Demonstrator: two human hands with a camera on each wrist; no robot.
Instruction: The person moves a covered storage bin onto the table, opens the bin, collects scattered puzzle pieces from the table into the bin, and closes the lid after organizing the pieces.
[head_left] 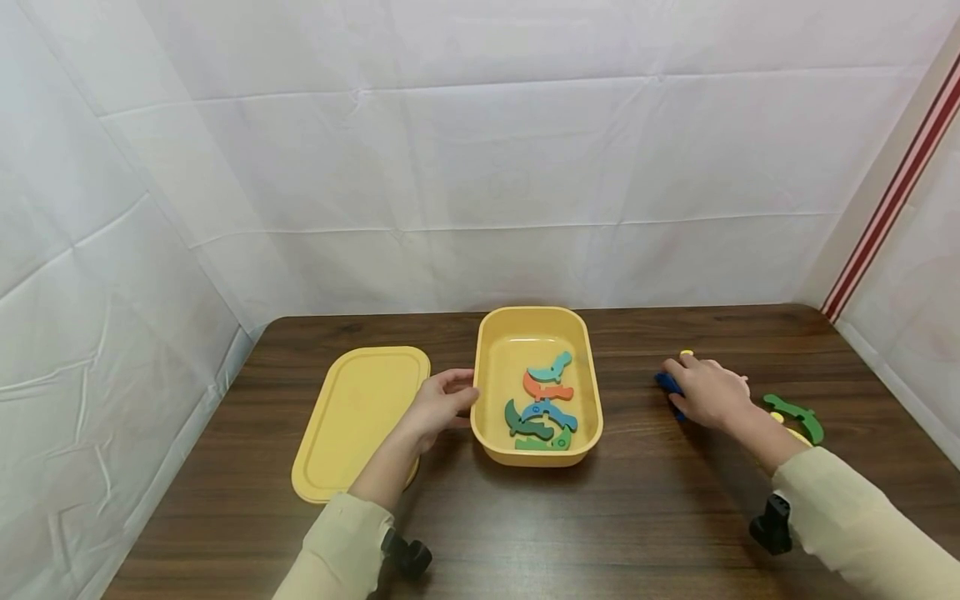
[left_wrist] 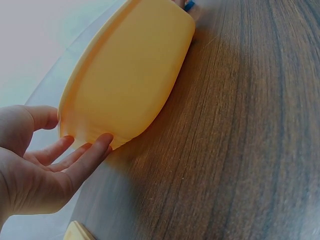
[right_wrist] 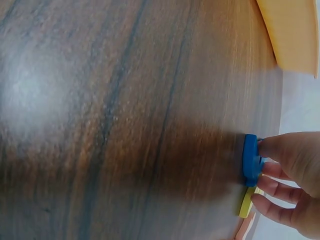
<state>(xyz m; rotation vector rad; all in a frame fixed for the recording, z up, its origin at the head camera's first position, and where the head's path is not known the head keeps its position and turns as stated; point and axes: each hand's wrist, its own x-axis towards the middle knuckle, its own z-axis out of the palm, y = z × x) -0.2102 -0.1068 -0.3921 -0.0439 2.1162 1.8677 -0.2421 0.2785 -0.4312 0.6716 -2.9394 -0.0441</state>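
A yellow box (head_left: 536, 458) stands mid-table with several flat, curved, animal-shaped pieces inside, among them an orange piece (head_left: 546, 390) and a teal piece (head_left: 551, 368). At its left side my left hand (head_left: 442, 404) holds the wall, thumb at the rim and fingers spread along the outside (left_wrist: 130, 75). On the right of the table, my right hand (head_left: 705, 392) pinches a blue piece (right_wrist: 250, 160) between thumb and fingers. Part of the blue piece is hidden behind the fingers. Beside it lies a yellow piece (right_wrist: 246, 202), with the little finger close over it.
A yellow lid (head_left: 360, 417) lies flat left of the box, partly beneath the left forearm in the head view. Right of the right hand are a green piece (head_left: 797, 417) and yellow pieces partly covered by the wrist. White sheeting (head_left: 480, 167) hangs behind the table.
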